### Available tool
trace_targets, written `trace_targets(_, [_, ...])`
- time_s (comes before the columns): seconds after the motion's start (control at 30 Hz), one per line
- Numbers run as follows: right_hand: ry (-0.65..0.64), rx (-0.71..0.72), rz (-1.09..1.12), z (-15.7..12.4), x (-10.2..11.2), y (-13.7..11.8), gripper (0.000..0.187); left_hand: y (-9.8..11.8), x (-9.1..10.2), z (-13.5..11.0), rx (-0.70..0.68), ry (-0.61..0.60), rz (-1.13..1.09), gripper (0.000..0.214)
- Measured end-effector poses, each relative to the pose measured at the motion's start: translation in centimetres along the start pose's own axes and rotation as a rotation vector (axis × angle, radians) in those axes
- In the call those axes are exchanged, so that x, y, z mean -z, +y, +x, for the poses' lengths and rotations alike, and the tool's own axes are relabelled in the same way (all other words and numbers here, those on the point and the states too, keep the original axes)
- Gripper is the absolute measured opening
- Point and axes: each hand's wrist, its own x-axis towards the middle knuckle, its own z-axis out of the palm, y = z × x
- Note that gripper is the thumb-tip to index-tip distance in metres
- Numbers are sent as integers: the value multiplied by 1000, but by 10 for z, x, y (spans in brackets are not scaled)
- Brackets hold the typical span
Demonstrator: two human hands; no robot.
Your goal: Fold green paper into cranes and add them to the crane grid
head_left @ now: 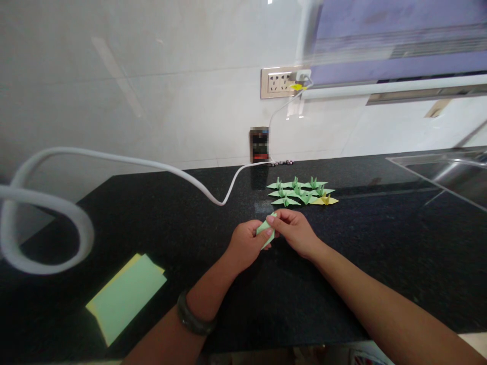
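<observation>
Between both hands is a small folded piece of light green paper (266, 234), held above the black countertop. My left hand (246, 243) grips its left side, thumb lying across the face and the other fingers behind. At the top corner my right hand (294, 230) pinches the paper between thumb and fingers. Just beyond the hands stand several green paper cranes (296, 192) in close rows. A yellow paper crane (326, 200) sits at their front right corner. Lower left lies a stack of green and yellow paper sheets (131, 299).
A white cable (152, 165) loops over the left side and runs to a phone (259, 144) leaning on the tiled wall. Above is a wall socket (279, 82) with a plugged-in charger. At the right is a metal sink (449, 170) set into the black countertop (380, 253).
</observation>
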Motion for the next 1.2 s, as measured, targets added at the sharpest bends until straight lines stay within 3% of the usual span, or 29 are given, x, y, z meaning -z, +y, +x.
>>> trace_targets(0.23, [54,20,-73,1,2,0,28,1,-1,1,28,9,-110,22])
trace_targets(0.47, [-88,-1,-74,1,1,1,26,0,1,0,-6,14,-31,23])
trace_targets(0.63, [-92,-11,-86,1,1,2,27,-6,1,1,22,14,-8,27])
trace_targets(0.9, [-37,27,-88,-1,0,4,27,-6,1,1,-12,-2,6,30])
trace_targets(1.2, [141,54,-79,-3,-2,1,29,-7,-1,2,-27,-12,13,31])
